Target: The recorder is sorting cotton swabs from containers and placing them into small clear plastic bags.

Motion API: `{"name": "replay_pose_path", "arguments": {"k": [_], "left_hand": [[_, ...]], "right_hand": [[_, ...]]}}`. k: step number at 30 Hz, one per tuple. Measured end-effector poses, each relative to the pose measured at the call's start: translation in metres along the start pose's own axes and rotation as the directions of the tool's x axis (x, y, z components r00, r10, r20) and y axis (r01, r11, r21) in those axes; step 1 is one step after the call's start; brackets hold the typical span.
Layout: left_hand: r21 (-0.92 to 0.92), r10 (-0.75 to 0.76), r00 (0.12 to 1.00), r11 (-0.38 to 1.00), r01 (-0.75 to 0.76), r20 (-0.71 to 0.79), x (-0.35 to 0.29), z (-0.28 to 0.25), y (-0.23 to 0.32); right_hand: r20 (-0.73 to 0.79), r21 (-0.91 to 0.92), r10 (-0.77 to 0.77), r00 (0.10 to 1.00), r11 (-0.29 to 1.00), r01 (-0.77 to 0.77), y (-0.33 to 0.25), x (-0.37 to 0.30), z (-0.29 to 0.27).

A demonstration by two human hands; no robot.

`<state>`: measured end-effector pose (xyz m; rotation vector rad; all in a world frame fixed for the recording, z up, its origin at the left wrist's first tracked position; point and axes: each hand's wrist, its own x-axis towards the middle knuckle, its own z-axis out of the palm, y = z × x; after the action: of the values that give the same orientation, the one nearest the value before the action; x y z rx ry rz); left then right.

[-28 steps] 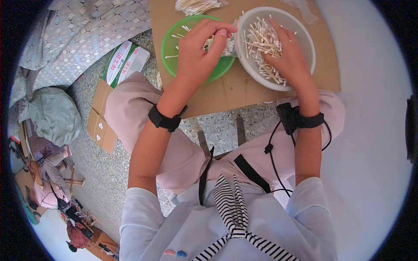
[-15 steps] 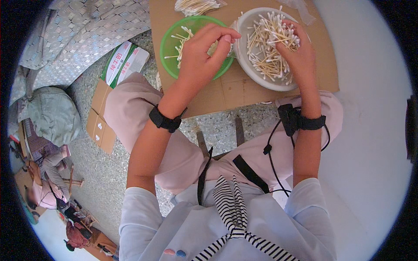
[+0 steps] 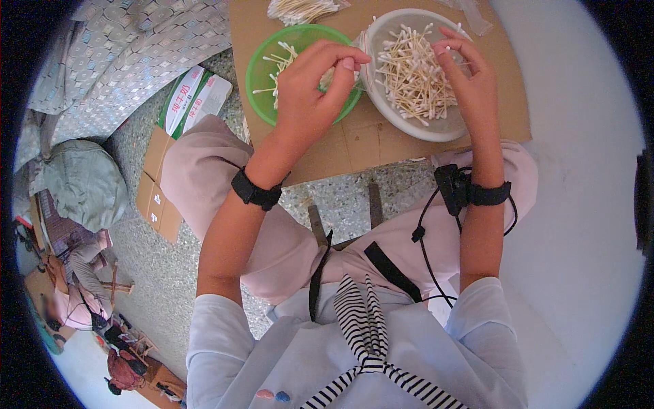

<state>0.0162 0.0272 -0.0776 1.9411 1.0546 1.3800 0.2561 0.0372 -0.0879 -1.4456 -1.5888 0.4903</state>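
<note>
My left hand (image 3: 315,85) is over the green bowl (image 3: 255,102), thumb and fingertips pinched on the edge of a clear plastic bag (image 3: 363,76). That bag hangs between the two bowls, and my hand hides much of it. Several cotton swabs (image 3: 283,56) lie in the green bowl. My right hand (image 3: 471,78) is above the right side of the white bowl (image 3: 409,135), which holds a heap of cotton swabs (image 3: 413,78). Its thumb and index finger curl together, and a small white swab tip (image 3: 448,48) shows between them.
Both bowls stand on a cardboard sheet (image 3: 327,160). A bundle of swabs in a bag (image 3: 300,9) lies at the far edge, and a clear bag (image 3: 475,17) at the far right. A white wall (image 3: 579,204) rises on the right. Another person (image 3: 78,300) sits at far left.
My right hand has lifted off the heap of swabs, its fingers now higher and curled together. My left hand keeps its pinch on the bag and has barely moved.
</note>
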Motion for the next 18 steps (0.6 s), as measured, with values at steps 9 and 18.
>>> {"name": "replay_pose_path", "arguments": {"k": [9, 18], "left_hand": [[-0.019, -0.053, 0.998, 0.998, 0.054, 0.019, -0.001, -0.003, 0.002], [0.106, -0.016, 0.999, 0.994, 0.019, -0.031, 0.019, -0.026, 0.018]], "right_hand": [[-0.054, 0.015, -0.107, 0.993, 0.994, 0.108, -0.011, 0.002, -0.001], [-0.025, 0.018, -0.073, 0.997, 0.997, 0.073, -0.033, -0.007, 0.008]]}}
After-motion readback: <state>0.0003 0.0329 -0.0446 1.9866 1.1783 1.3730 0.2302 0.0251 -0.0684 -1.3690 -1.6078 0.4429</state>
